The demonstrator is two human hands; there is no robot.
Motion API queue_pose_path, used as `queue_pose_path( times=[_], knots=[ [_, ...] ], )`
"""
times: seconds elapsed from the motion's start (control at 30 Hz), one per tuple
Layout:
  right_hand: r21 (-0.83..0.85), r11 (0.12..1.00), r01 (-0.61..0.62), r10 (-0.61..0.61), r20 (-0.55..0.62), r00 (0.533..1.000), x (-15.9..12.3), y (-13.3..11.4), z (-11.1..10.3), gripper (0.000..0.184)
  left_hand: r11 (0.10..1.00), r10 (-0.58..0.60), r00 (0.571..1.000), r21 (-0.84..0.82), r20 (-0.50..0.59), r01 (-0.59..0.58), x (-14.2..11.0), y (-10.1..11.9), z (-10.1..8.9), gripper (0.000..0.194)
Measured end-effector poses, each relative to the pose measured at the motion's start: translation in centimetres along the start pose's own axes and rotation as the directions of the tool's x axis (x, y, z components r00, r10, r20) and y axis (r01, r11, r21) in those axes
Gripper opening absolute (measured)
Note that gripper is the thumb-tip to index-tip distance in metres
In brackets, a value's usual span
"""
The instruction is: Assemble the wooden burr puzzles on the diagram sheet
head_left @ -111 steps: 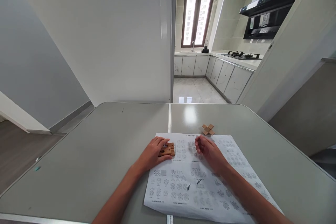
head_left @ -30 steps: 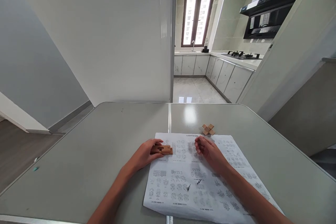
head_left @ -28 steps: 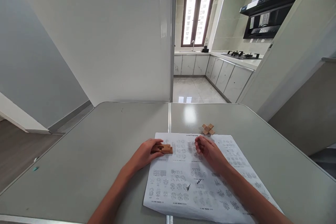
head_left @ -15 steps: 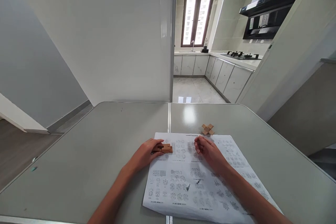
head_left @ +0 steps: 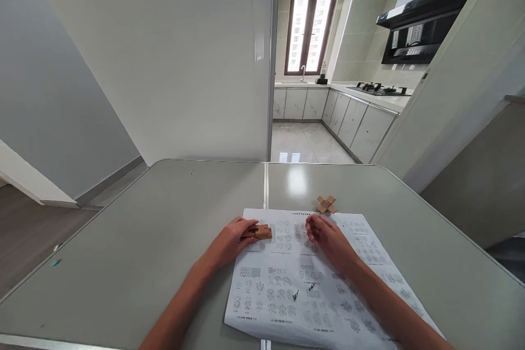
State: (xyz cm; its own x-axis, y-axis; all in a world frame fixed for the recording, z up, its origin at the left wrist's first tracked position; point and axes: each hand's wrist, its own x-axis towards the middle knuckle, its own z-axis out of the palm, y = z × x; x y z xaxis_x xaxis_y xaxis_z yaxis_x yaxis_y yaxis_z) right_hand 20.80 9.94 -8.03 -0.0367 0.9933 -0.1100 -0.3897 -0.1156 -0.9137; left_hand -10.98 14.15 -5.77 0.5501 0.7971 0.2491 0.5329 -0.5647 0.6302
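My left hand [head_left: 234, 240] is closed around a few notched wooden puzzle pieces [head_left: 262, 232], held side by side over the upper left of a printed instruction sheet [head_left: 283, 260]. Their right ends stick out past my fingertips. My right hand [head_left: 324, 234] rests on the upper middle of the sheet, fingers curled inward; whether anything is inside them is hidden. Just beyond its fingers, at the sheet's far edge, an assembled cross-shaped wooden puzzle [head_left: 326, 204] sits on the table. Small line diagrams cover the sheet, and my right forearm hides part of them.
The grey table [head_left: 135, 251] has a metal seam down its middle. A small green bit [head_left: 56, 262] lies near its left edge. Past the far edge stand a white wall panel [head_left: 205, 65] and an opening into a kitchen with cabinets [head_left: 364, 127].
The whole view has shifted very slightly. Both hands, the wooden pieces and the sheet keep their places relative to one another.
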Motion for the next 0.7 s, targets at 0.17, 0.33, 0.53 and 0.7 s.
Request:
queue_pose_path(
  times=[0.17, 0.33, 0.53, 0.7],
  knots=[
    [-0.255, 0.965, 0.063, -0.035, 0.115, 0.993, -0.4, -1.1, 1.5, 0.045, 0.998, 0.063, 0.998, -0.009, -0.030, -0.063, 0.3, 0.6, 0.3, 0.035],
    [-0.417, 0.908, 0.035, 0.070, 0.234, 0.970, -0.4, -1.9, 4.5, 0.059, 0.987, 0.159, 0.987, 0.024, -0.007, -0.159, 1.2, 2.4, 0.9, 0.037],
    [-0.371, 0.929, -0.007, 0.122, 0.289, 0.949, -0.2, -1.5, 6.3, 0.055, 0.977, 0.211, 0.977, 0.017, -0.016, -0.211, 2.0, 4.6, 1.1, 0.038],
    [-0.464, 0.872, 0.154, -0.021, 0.279, 0.960, -0.5, -2.5, 5.6, 0.049, 0.993, 0.023, 0.999, -0.116, -0.028, -0.026, 2.1, 5.3, 0.2, 0.042]
  ],
)
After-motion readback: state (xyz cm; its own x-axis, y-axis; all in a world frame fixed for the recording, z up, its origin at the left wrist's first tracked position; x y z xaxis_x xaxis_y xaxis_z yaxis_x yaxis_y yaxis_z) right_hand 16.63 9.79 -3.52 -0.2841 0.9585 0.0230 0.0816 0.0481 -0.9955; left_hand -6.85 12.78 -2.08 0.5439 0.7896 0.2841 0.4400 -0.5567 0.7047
